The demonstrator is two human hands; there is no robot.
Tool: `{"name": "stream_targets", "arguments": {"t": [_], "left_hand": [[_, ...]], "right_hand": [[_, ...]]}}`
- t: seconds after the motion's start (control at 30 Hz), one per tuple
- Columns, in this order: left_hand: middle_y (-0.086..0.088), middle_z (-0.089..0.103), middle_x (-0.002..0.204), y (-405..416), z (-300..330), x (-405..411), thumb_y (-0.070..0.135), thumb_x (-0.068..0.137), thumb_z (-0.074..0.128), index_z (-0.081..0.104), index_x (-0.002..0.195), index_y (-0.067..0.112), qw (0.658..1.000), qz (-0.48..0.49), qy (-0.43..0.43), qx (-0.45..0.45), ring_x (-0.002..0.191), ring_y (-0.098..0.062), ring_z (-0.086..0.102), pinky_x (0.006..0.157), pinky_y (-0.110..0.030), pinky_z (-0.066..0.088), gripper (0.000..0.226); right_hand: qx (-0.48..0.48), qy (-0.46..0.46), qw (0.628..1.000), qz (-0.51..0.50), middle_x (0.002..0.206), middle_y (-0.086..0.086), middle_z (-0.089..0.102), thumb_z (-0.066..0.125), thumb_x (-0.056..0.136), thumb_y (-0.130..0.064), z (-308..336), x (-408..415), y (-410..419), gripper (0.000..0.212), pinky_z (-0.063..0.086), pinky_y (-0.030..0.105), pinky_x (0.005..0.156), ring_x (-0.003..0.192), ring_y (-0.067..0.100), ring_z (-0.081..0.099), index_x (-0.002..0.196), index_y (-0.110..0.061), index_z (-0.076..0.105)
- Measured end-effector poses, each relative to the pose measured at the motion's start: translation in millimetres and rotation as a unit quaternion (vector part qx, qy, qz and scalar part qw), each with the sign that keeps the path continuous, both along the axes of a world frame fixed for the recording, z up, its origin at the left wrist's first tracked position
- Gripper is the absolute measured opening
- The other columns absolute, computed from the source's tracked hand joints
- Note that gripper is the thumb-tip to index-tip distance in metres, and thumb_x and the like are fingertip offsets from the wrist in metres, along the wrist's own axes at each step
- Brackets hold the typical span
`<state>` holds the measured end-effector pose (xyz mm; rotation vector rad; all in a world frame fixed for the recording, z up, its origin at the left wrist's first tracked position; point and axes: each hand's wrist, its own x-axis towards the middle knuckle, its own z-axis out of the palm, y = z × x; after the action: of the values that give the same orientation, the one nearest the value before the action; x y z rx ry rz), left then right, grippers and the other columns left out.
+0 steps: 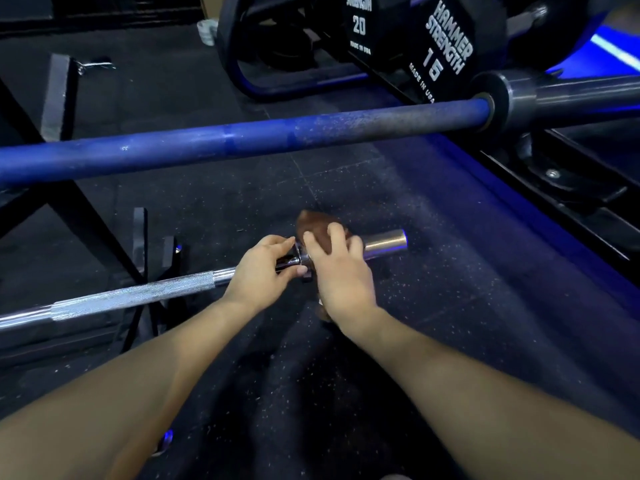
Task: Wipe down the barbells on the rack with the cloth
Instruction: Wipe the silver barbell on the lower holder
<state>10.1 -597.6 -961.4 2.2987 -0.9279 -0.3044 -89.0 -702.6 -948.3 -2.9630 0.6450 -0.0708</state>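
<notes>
A chrome barbell (138, 296) lies low across the rack, its sleeve end (386, 242) pointing right. My left hand (258, 271) grips the shaft just left of the collar. My right hand (337, 268) holds a brown cloth (313, 226) wrapped over the sleeve beside the collar; part of the cloth hangs below my wrist. Higher up, a blue barbell (242, 140) spans the whole view, with its dark sleeve (554, 93) at the right.
Black rack legs (59, 209) stand at the left. Dumbbells marked 20 and 15 (446, 46) sit behind the blue bar. A black frame base (568, 188) runs along the right. Speckled rubber floor (467, 306) lies beneath.
</notes>
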Motion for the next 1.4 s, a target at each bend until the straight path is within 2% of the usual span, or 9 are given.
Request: {"name": "stream_targets", "arguments": {"t": [0.1,0.43,0.57,0.73,0.83,0.97,1.1,1.23,1.4], "left_hand": [[0.0,0.051,0.131,0.5,0.7,-0.2,0.024,0.085,0.069,0.048,0.137,0.008,1.0,0.0,0.0,0.006,0.118,-0.016,0.052,0.092,-0.007,0.027,0.058],[0.001,0.05,0.133,-3.4,5.7,5.8,0.026,0.088,0.066,0.048,0.138,0.01,0.998,0.004,0.043,0.044,0.12,-0.016,0.051,0.094,-0.012,0.03,0.056],[0.0,0.051,0.134,-7.8,12.4,10.7,0.029,0.09,0.063,0.05,0.136,0.012,0.995,0.015,0.071,0.069,0.123,-0.016,0.048,0.092,-0.012,0.028,0.051],[-0.005,0.054,0.128,-13.1,19.2,11.4,0.029,0.093,0.059,0.058,0.127,0.013,0.993,0.014,0.073,0.093,0.117,-0.02,0.052,0.082,-0.016,0.031,0.037],[-0.01,0.049,0.132,-14.0,17.1,4.1,0.025,0.095,0.055,0.053,0.132,0.008,0.995,0.022,0.053,0.087,0.12,-0.024,0.049,0.089,-0.019,0.033,0.04],[-0.007,0.038,0.135,-11.5,3.8,-16.1,0.027,0.093,0.059,0.034,0.144,0.003,0.999,0.011,-0.026,0.034,0.127,-0.02,0.037,0.105,-0.016,0.022,0.062],[-0.002,0.031,0.139,-16.9,-6.7,-29.3,0.02,0.082,0.073,0.022,0.149,0.008,0.999,0.032,-0.021,0.017,0.125,-0.014,0.037,0.105,-0.014,0.024,0.085],[-0.004,0.038,0.134,-17.1,-6.6,-22.1,0.015,0.079,0.075,0.03,0.146,0.005,0.998,0.029,-0.045,0.028,0.125,-0.015,0.035,0.096,-0.006,0.018,0.081],[-0.002,0.04,0.111,-20.0,5.1,-15.1,0.008,0.08,0.073,0.05,0.128,0.005,0.998,0.003,-0.04,0.044,0.097,-0.012,0.047,0.084,-0.01,0.038,0.053]], "right_hand": [[0.012,0.02,1.0,0.006,0.149,0.005,0.009,0.053,0.09,-0.007,1.4,-6.2,-15.4,0.076,0.047,0.037,0.085,0.126,0.032,0.026,0.149,-0.034,0.014],[-0.014,0.016,0.986,-0.163,0.146,0.013,0.008,0.064,0.081,0.002,-5.6,-35.1,-72.0,0.093,0.048,0.035,0.091,0.121,0.036,0.032,0.152,-0.027,0.011],[0.02,0.015,0.998,-0.056,0.151,0.011,0.007,0.052,0.091,-0.005,-4.5,-16.0,-21.5,0.078,0.044,0.039,0.096,0.128,0.037,0.026,0.152,-0.027,0.009],[0.024,-0.005,0.999,0.026,0.148,0.006,0.007,0.051,0.092,-0.006,-6.0,-2.7,-8.9,0.074,0.046,0.036,0.085,0.125,0.032,0.026,0.15,-0.03,0.014],[0.022,-0.02,1.0,0.011,0.144,0.003,0.01,0.054,0.092,-0.008,-12.0,-13.5,-32.4,0.072,0.047,0.037,0.082,0.123,0.03,0.028,0.148,-0.035,0.019],[0.022,-0.01,0.997,-0.067,0.14,0.001,0.006,0.069,0.081,-0.004,-12.4,-30.4,-62.2,0.089,0.049,0.037,0.081,0.122,0.029,0.027,0.148,-0.035,0.02],[0.012,-0.005,0.992,-0.126,0.144,0.006,0.009,0.059,0.086,0.001,-7.9,-29.4,-63.0,0.082,0.047,0.035,0.086,0.122,0.031,0.028,0.151,-0.029,0.019],[0.007,0.005,0.996,-0.089,0.146,0.009,0.01,0.045,0.093,-0.001,1.2,-15.1,-37.8,0.069,0.045,0.039,0.092,0.125,0.036,0.025,0.151,-0.023,0.016],[0.004,-0.026,0.999,0.03,0.149,0.01,0.014,0.048,0.096,-0.018,-0.7,2.1,-2.3,0.061,0.042,0.038,0.089,0.125,0.035,0.027,0.15,-0.02,0.019]]}}
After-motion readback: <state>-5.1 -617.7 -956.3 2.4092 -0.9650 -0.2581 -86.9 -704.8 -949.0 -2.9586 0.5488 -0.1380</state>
